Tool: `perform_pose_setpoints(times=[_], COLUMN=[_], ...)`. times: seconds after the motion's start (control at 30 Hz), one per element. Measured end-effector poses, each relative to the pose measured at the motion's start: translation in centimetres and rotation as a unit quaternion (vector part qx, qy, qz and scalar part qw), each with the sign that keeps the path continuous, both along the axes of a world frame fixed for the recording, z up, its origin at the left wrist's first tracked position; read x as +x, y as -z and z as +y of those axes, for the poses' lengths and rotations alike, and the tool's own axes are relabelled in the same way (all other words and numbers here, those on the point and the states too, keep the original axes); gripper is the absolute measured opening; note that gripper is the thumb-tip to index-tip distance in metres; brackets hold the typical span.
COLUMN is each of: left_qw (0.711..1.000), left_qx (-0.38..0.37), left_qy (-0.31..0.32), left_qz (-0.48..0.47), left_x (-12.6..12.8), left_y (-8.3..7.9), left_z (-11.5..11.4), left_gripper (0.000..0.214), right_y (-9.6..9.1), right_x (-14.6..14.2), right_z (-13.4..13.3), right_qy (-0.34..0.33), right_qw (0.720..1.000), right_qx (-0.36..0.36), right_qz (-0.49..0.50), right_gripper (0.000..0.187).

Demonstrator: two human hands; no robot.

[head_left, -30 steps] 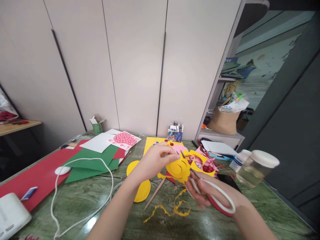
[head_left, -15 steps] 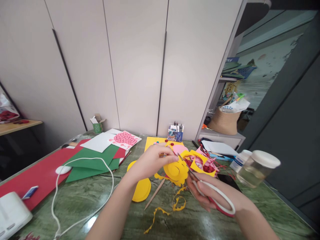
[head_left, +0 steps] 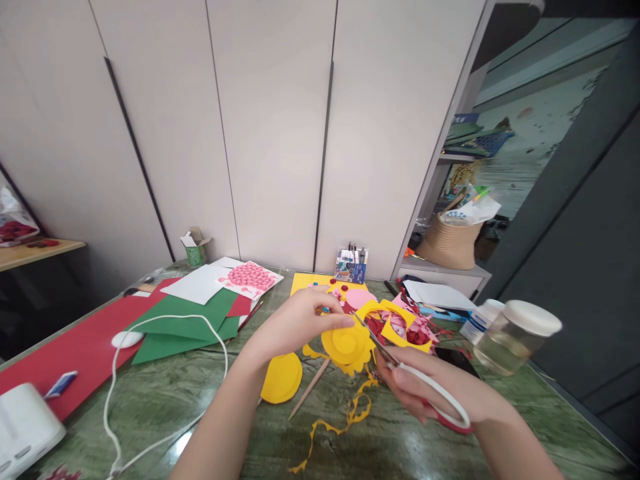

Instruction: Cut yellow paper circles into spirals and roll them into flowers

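Observation:
My left hand pinches a yellow paper spiral with a wavy cut edge, fingertips along its top. Around the handles of a pair of scissors, white and red, my right hand is closed. The blades lie at the right edge of the yellow paper, angled up and left. A thin wavy yellow paper strip trails down from the paper to the tabletop. Yellow paper discs lie under my left wrist, and a pointed wooden stick rests beside them.
Yellow offcuts and pink and red scraps sit behind my right hand. Farther right stand a lidded jar and a white bottle. At left are green paper, red paper, a white cable and a pink-dotted card.
The yellow paper has turned and shifted slightly left in my left hand. The hanging strip now reaches up to the paper's edge. My right hand with the scissors has barely moved.

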State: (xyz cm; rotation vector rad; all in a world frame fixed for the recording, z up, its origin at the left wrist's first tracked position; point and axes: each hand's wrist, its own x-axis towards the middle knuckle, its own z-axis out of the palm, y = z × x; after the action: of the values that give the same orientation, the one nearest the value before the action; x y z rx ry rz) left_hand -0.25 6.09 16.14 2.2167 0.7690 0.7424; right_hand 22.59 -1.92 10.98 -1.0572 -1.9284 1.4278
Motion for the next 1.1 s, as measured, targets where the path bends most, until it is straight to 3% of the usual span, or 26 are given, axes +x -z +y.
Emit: perform_pose_setpoints(times=[0.33, 0.57, 0.77, 0.97, 1.1], left_qw=[0.999, 1.000, 1.000, 1.000, 0.998], left_qx=[-0.003, 0.003, -0.004, 0.007, 0.022], left_qy=[-0.027, 0.023, 0.019, 0.019, 0.034], left_qz=[-0.024, -0.015, 0.003, 0.013, 0.046], left_x=[-0.3, -0.7, -0.9, -1.1, -1.4], left_y=[-0.1, -0.2, -0.2, -0.5, -0.5], left_z=[-0.1, 0.1, 0.2, 0.1, 0.1], left_gripper=[0.028, 0.028, 0.028, 0.029, 0.036], right_y=[-1.2, -1.0, -0.3, -0.3, 0.3], right_x=[-0.7, -0.5, -0.5, -0.3, -0.1], right_z=[-0.6, -0.5, -0.4, -0.3, -0.1], right_qy=[0.056, 0.026, 0.036, 0.024, 0.024], right_qw=[0.995, 0.996, 0.998, 0.995, 0.996], right_qx=[0.064, 0.067, 0.031, 0.069, 0.056], right_qz=[-0.045, -0.046, -0.032, -0.064, -0.059], right_gripper=[0.041, 0.042, 0.033, 0.033, 0.035])
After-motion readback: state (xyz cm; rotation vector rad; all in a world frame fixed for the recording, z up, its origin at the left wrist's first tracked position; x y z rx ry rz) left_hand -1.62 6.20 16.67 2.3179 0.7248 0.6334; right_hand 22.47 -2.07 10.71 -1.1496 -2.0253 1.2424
